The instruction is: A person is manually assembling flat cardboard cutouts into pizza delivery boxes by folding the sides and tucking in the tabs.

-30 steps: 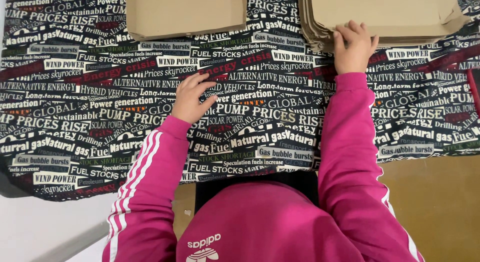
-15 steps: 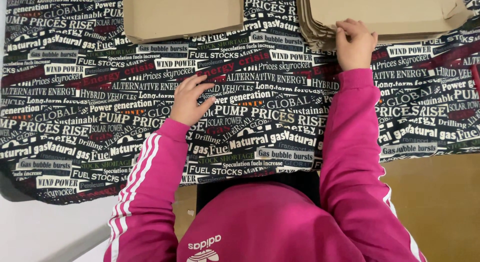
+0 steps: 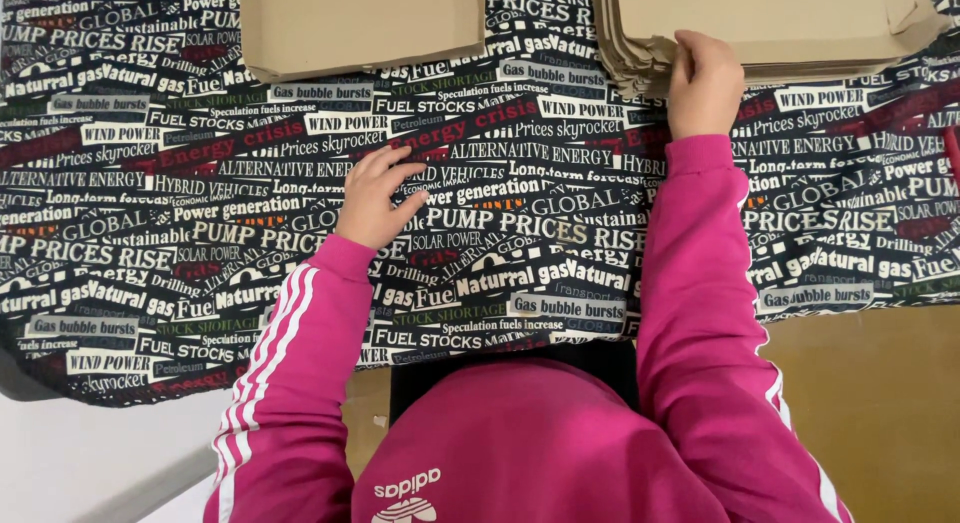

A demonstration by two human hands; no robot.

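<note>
Nearest the camera, 6 o'clock: pink tracksuit top, white logo on the chest partly cut off by the bottom edge. White stripes run down the left sleeve. Head and face out of view.

Below the cloth edge: a brown surface at 4 o'clock, a pale floor strip at 8 o'clock. What the dark band at the cloth's left corner is, can't tell.

Middle: printed cloth covers the worktop, black ground, overlapping headline-style strips in white, grey, green and red. It runs off frame left, right and top.

Left hand, about 10 o'clock from centre: lies flat on the cloth, fingers loosely spread, pointing up-right. Holds nothing.

Right hand, 1 o'clock: on the near edge of the stack of flat brown cardboard sheets. Fingers curled over the top sheets, knuckles up. Fingertips are hidden, so can't tell whether it pinches a sheet or just rests there.

The stack sits at the far right, 1 o'clock, top and right corner cropped. Layered edges are visible along its left and near sides. Sheet count is unreadable.

Far, 11 o'clock: single flat brown cardboard piece, plain, no label visible, top cut off by the frame. Well apart from both hands.
</note>
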